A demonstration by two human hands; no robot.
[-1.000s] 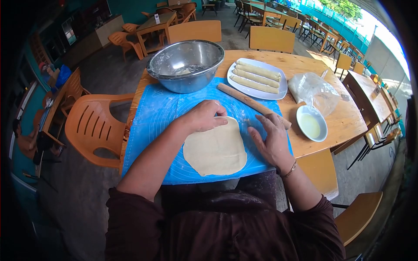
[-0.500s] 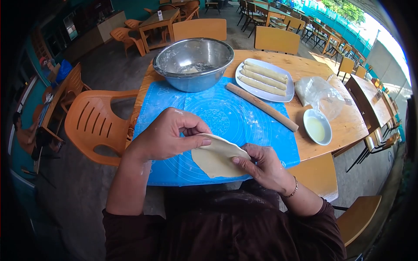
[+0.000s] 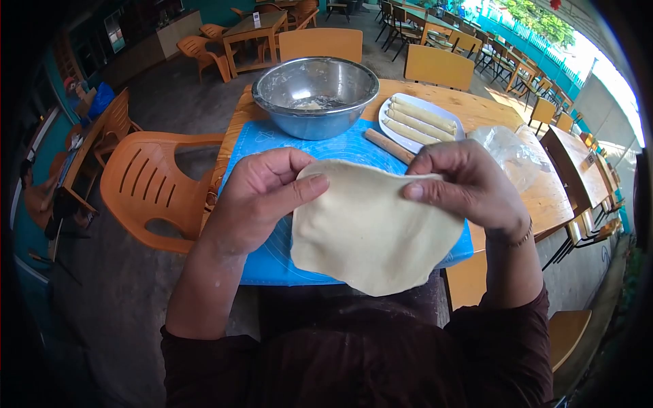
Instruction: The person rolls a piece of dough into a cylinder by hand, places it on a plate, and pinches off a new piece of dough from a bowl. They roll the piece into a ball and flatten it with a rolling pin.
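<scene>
A thin, pale sheet of dough (image 3: 374,224) hangs between my hands, its top edge stretched and its lower edge drooping above the mat's front edge. My left hand (image 3: 269,194) pinches its upper left corner between thumb and fingers. At the upper right, my right hand (image 3: 469,183) grips the edge the same way, thumb toward me. Behind the dough lies a blue silicone mat (image 3: 262,160) dusted with flour. A wooden rolling pin (image 3: 388,145) rests on the mat, partly hidden by the dough and my right hand.
A steel mixing bowl (image 3: 314,102) with flour residue stands at the back of the wooden table (image 3: 394,87). To its right, a white plate (image 3: 445,109) carries several dough rolls, beside a clear plastic bag (image 3: 507,153). An orange chair (image 3: 156,183) is at the left.
The dough has been raised and spread wide, facing me. My right hand has moved up and right, from the sheet's side to its top edge, now covering the small bowl's place.
</scene>
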